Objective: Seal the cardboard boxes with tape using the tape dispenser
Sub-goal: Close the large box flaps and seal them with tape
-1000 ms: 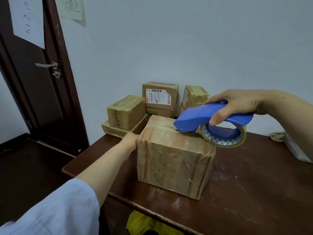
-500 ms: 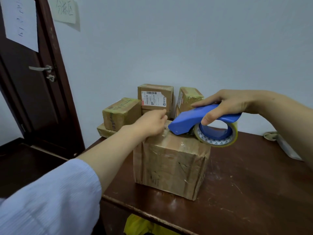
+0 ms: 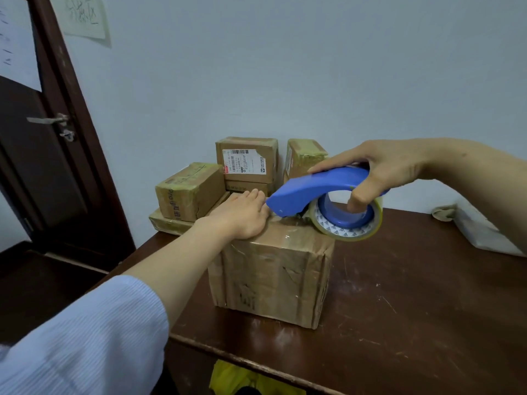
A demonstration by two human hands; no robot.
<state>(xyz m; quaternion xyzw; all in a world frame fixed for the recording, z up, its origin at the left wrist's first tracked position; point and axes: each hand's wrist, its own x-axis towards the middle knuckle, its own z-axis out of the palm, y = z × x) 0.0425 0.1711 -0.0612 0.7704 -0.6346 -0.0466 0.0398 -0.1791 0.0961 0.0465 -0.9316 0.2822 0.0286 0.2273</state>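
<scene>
A tape-covered cardboard box stands on the dark wooden table. My left hand lies flat on the box's top at its left side, fingers straight and pointing away from me. My right hand grips the blue tape dispenser by its handle, index finger stretched along the top. The dispenser's front end touches the box top just right of my left fingers. Its roll of clear tape hangs over the box's right top edge.
Several smaller sealed boxes are stacked against the wall behind the big box. A pale wrapped parcel lies at the table's right edge. A dark door stands at left. Something yellow sits under the table.
My left hand has gone from the box's left side up onto its top and now lies flat there. The dispenser has stayed on the box top, shifting slightly.
</scene>
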